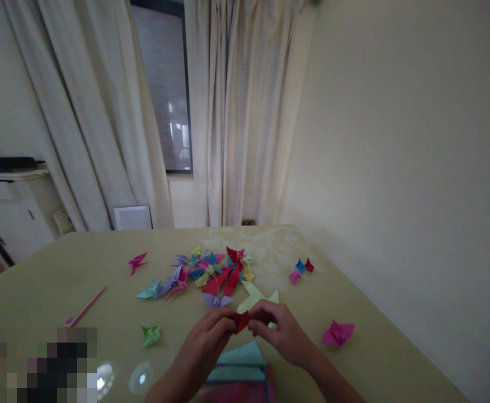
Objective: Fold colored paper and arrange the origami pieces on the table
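Observation:
My left hand [208,336] and my right hand [281,330] meet near the table's front edge. Both pinch a small red folded paper [241,321] between their fingertips. Just behind the hands lies a pale yellow folded sheet [253,298]. Beneath my wrists sits a stack of paper sheets [240,366], light blue on top, pink under it. Farther back a heap of colourful origami pieces [211,271] spreads over the olive-green table [60,274].
Loose origami lies around: a green piece [150,334], a magenta one [338,332], another magenta one [137,262], and a small blue, red and pink group [300,268]. A pink stick [86,308] rests at left. Curtains [245,112] and a wall stand behind.

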The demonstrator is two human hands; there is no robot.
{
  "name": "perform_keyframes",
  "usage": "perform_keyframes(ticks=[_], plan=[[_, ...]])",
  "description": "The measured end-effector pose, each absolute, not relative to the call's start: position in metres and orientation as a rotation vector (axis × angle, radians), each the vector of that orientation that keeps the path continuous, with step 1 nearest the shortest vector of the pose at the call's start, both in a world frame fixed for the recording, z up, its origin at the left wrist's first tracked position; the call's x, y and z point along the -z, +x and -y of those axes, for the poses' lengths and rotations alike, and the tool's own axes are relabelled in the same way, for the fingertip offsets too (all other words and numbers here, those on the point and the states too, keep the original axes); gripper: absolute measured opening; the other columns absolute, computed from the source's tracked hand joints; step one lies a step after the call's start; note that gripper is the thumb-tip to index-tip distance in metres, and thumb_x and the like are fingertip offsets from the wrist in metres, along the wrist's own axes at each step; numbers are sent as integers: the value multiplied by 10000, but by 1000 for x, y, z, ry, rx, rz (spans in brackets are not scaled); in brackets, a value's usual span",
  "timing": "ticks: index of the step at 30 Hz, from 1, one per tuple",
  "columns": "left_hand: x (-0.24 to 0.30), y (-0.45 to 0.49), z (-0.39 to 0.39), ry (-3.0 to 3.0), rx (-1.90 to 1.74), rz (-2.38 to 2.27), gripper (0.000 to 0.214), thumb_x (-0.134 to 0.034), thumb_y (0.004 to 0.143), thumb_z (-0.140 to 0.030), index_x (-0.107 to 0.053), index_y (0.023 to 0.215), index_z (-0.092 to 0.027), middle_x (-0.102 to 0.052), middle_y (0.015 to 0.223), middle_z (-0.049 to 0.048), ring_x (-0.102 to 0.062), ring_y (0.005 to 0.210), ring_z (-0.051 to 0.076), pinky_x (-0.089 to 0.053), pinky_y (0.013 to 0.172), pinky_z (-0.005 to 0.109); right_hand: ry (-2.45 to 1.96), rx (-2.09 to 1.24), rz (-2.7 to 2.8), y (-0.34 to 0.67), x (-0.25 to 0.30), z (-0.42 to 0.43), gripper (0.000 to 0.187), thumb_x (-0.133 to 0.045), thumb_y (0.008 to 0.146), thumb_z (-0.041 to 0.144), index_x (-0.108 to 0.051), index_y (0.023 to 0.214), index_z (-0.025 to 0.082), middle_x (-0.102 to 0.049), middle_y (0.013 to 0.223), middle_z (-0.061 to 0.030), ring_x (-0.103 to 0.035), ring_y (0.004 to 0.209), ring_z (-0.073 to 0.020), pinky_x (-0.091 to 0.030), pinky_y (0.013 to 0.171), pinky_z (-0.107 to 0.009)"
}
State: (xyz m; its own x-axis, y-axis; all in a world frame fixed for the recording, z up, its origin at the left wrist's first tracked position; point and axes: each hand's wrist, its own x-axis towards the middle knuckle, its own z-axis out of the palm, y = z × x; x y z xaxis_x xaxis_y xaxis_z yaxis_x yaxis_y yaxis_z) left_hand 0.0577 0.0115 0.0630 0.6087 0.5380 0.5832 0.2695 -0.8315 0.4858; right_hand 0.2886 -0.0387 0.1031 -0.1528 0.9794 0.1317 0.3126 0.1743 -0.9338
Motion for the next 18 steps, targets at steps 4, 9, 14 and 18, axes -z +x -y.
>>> perform_keyframes(ticks=[4, 9, 14, 18], plan=[[-71, 61, -21, 2557, -1013, -575, 166, -515, 1090, -261, -676, 1128, -275, -745, 1197, 59, -727, 1081, 175, -577, 939, 263, -1300, -908, 1635, 293, -104, 36, 179, -679, 940, 360, -722, 912, 188, -713, 722, -2, -650, 672, -157, -450, 616, -249], [-52, 55, -66, 2557, -1027, -1054, 327, -593, 1024, -264, -626, 1350, -256, -702, 1357, 103, -659, 1269, 281, -536, 1086, 440, -1327, -739, 1456, 311, -99, 31, 193, -669, 911, 383, -656, 874, 194, -673, 705, 4, -666, 645, -167, -505, 627, -267], [-18, 43, -88, 2591, -497, -1512, 499, -589, 922, -88, -645, 1395, -238, -657, 1451, 124, -576, 1359, 351, -429, 1143, 522, -1389, -645, 1429, 337, -93, 28, 209, -646, 906, 418, -640, 923, 210, -722, 810, -26, -718, 689, -193, -564, 646, -291], [-9, 36, -80, 2552, -399, -1452, 310, -504, 973, -109, -756, 1117, -217, -751, 1238, 114, -668, 1193, 311, -470, 1039, 442, -1632, -435, 1406, 369, -73, 11, 206, -634, 845, 427, -657, 860, 222, -729, 738, -24, -710, 666, -213, -544, 640, -305]])
